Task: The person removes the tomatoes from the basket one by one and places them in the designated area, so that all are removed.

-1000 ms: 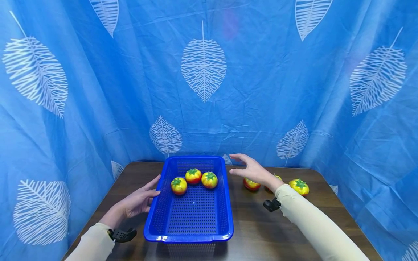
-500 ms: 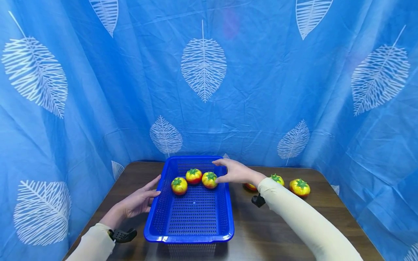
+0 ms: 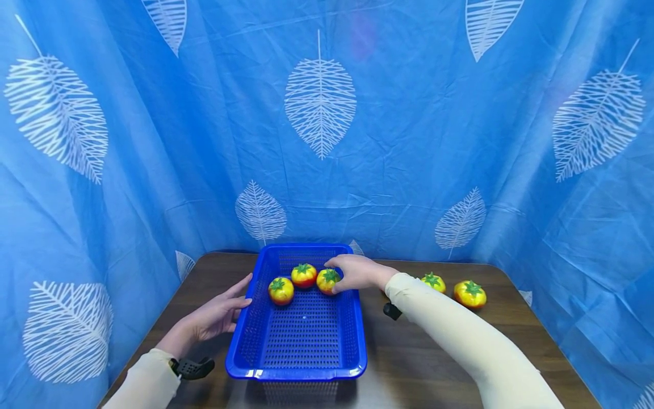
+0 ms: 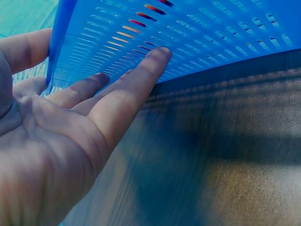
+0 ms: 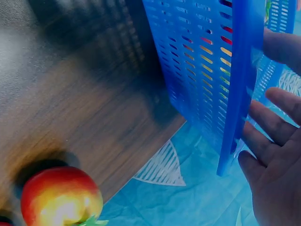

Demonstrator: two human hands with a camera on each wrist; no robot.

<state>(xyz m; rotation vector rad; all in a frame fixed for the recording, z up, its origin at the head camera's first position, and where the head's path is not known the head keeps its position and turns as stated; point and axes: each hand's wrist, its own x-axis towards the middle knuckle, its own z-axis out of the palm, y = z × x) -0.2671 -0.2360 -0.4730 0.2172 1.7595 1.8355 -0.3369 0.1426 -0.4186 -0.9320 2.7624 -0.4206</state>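
Observation:
A blue plastic basket (image 3: 296, 375) with slotted walls stands on the table, holding a left tomato (image 3: 281, 291), a middle tomato (image 3: 304, 275) and a right tomato (image 3: 326, 282), all yellow and red with green leafy tops. My right hand (image 3: 357, 271) reaches over the basket's right rim, its thumb and fingers curved round the right tomato. In the right wrist view the rim hides those fingertips. My left hand (image 3: 217, 312) rests against the basket's left side. The left wrist view shows its fingers (image 4: 124, 101) stretched along the outer slotted wall.
On the brown wooden table (image 3: 398, 363), right of the basket, sit two tomatoes, one nearer (image 3: 433, 282) and one farther right (image 3: 470, 294). Another is almost hidden behind my right forearm. A blue curtain (image 3: 398, 142) with white leaf prints hangs around the table.
My right hand has moved left from beside the basket, over its right rim, to the right tomato. The left hand and the basket have stayed in place.

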